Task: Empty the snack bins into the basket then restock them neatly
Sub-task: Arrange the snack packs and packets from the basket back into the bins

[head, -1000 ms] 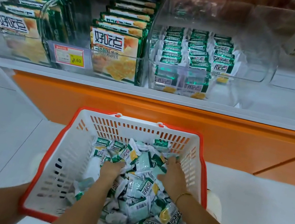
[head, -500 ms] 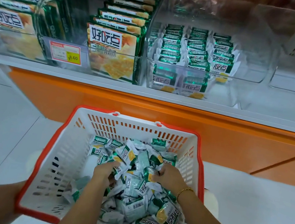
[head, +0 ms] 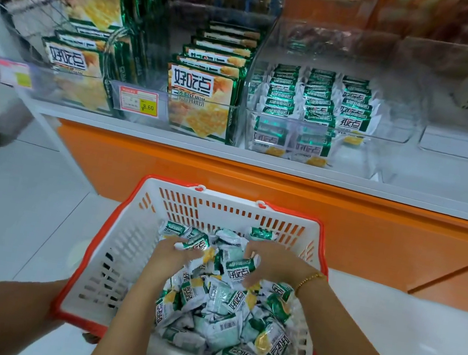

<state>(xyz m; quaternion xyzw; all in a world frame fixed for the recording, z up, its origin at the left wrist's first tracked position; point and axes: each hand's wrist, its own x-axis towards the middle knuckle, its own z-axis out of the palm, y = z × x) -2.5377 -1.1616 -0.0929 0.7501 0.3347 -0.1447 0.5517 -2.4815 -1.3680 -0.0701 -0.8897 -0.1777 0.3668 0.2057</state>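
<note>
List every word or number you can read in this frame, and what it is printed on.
"好吃点": large cracker boxes in the shelf bins.
"好吃点": small snack packets in the basket.
"8.60": yellow price tag.
The smaller print on the boxes, the packet barcodes and the left shelf tag are too blurred to read.

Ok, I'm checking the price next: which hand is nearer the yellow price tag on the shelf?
Left. The left hand grips packets in the basket, below-right of the price tag; the right hand grips packets farther right.
</note>
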